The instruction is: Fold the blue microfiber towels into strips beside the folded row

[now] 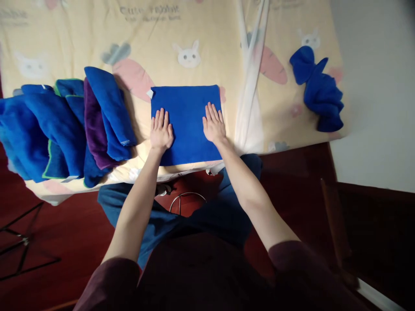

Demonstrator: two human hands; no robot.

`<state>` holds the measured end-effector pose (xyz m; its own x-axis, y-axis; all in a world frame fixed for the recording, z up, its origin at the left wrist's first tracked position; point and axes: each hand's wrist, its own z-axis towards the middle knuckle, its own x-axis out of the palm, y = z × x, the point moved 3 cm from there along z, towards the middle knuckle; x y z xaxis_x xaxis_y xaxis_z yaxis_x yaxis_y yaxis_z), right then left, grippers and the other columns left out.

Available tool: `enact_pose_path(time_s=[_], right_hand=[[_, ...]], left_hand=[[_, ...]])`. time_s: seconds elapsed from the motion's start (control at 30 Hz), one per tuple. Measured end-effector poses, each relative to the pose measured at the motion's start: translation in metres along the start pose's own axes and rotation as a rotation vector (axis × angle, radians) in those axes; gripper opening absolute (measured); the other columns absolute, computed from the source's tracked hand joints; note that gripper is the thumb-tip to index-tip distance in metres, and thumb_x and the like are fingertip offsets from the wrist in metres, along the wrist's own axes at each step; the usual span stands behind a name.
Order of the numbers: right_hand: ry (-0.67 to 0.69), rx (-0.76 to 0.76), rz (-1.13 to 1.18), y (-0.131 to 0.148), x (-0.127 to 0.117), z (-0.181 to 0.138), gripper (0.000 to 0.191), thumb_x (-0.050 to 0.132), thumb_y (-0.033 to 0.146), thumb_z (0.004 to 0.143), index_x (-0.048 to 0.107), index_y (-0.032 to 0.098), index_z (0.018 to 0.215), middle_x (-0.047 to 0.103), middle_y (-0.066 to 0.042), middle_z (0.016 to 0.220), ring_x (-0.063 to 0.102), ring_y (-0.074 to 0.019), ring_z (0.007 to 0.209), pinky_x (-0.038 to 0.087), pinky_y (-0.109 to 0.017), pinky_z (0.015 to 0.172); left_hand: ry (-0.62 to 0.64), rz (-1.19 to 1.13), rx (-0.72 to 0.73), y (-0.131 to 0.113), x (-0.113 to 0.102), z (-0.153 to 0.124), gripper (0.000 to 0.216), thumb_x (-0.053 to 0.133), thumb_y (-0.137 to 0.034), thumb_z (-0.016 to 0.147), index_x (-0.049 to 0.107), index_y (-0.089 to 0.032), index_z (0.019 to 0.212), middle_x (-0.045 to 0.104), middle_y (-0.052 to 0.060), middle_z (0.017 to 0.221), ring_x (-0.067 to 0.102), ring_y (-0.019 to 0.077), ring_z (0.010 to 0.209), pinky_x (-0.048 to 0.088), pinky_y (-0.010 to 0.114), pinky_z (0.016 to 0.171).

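Fingers (pixel 161 117) flat — both hands pressing blue towel (pixel 188 121).

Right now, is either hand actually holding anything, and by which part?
Nothing is gripped. Both the left hand and the right hand lie flat, palms down, fingers straight, on the blue towel, near its left and right edges.

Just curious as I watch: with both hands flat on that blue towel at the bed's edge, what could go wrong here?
1. The towel under the left hand and right hand reaches the bed edge; a push toward the body might drag it off.
2. The stack at the left overhangs the edge and leans, so it might slide to the floor.
3. The crumpled towel lies near the far corner and could fall if the cover shifts.
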<state>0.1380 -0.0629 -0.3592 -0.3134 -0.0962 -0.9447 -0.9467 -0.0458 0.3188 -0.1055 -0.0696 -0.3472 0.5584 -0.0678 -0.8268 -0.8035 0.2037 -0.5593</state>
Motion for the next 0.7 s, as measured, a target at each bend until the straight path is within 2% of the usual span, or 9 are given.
enact_pose_path(time_s=[0.1, 0.2, 0.3, 0.37, 0.47, 0.53, 0.7], right_hand=[[0.021, -0.015, 0.009, -0.008, -0.002, 0.004, 0.064, 0.021, 0.029, 0.109, 0.013, 0.010, 0.170, 0.012, -0.011, 0.177, 0.006, -0.0241, 0.165, 0.003, -0.055, 0.134], [0.065, 0.009, 0.016, -0.003, 0.004, 0.010, 0.065, 0.026, 0.029, 0.109, 0.018, 0.004, 0.168, 0.013, -0.017, 0.176, 0.007, -0.0290, 0.165, 0.004, -0.059, 0.133], [0.130, 0.068, 0.035, 0.023, 0.020, 0.008, 0.069, 0.035, 0.032, 0.107, 0.022, -0.002, 0.165, 0.013, -0.025, 0.174, 0.007, -0.0363, 0.164, 0.007, -0.067, 0.129], [0.148, 0.111, 0.054, 0.050, 0.031, -0.003, 0.068, 0.036, 0.031, 0.106, 0.025, -0.004, 0.164, 0.014, -0.027, 0.173, 0.007, -0.0385, 0.164, 0.008, -0.071, 0.127], [0.149, 0.162, 0.050, 0.086, 0.038, -0.030, 0.064, 0.031, 0.027, 0.106, 0.028, -0.001, 0.164, 0.013, -0.026, 0.174, 0.006, -0.0376, 0.164, 0.008, -0.072, 0.127], [0.139, 0.157, 0.040, 0.099, 0.037, -0.052, 0.064, 0.031, 0.028, 0.107, 0.027, 0.000, 0.165, 0.011, -0.024, 0.174, 0.005, -0.0369, 0.164, 0.007, -0.071, 0.128], [0.051, 0.028, 0.057, 0.097, 0.022, -0.099, 0.070, 0.034, 0.040, 0.108, 0.022, 0.006, 0.168, 0.011, -0.018, 0.176, 0.004, -0.0335, 0.165, 0.003, -0.065, 0.131]], left_hand=[[0.026, 0.008, -0.001, 0.006, 0.000, 0.001, 0.067, 0.030, -0.043, 0.106, 0.034, -0.010, 0.164, 0.020, 0.012, 0.175, 0.009, 0.0249, 0.164, 0.005, 0.049, 0.135], [0.113, 0.045, -0.049, 0.006, 0.002, 0.007, 0.068, 0.037, -0.038, 0.104, 0.032, -0.008, 0.164, 0.016, 0.013, 0.175, 0.006, 0.0276, 0.164, 0.005, 0.050, 0.135], [0.248, 0.125, -0.148, -0.009, 0.008, 0.008, 0.072, 0.047, -0.032, 0.099, 0.032, 0.001, 0.162, 0.015, 0.022, 0.174, 0.007, 0.0352, 0.163, 0.009, 0.055, 0.134], [0.296, 0.171, -0.202, -0.025, 0.016, 0.000, 0.070, 0.046, -0.026, 0.099, 0.032, 0.005, 0.160, 0.016, 0.027, 0.172, 0.008, 0.0391, 0.163, 0.012, 0.060, 0.131], [0.253, 0.165, -0.217, -0.048, 0.029, -0.023, 0.061, 0.036, -0.020, 0.102, 0.036, 0.001, 0.159, 0.021, 0.028, 0.170, 0.010, 0.0384, 0.162, 0.013, 0.067, 0.128], [0.180, 0.128, -0.179, -0.056, 0.033, -0.043, 0.059, 0.035, -0.022, 0.103, 0.037, -0.004, 0.160, 0.022, 0.025, 0.171, 0.009, 0.0363, 0.163, 0.012, 0.068, 0.128], [0.022, 0.065, -0.057, -0.056, 0.026, -0.096, 0.061, 0.038, -0.035, 0.105, 0.039, -0.013, 0.162, 0.022, 0.015, 0.173, 0.008, 0.0289, 0.164, 0.008, 0.058, 0.133]])
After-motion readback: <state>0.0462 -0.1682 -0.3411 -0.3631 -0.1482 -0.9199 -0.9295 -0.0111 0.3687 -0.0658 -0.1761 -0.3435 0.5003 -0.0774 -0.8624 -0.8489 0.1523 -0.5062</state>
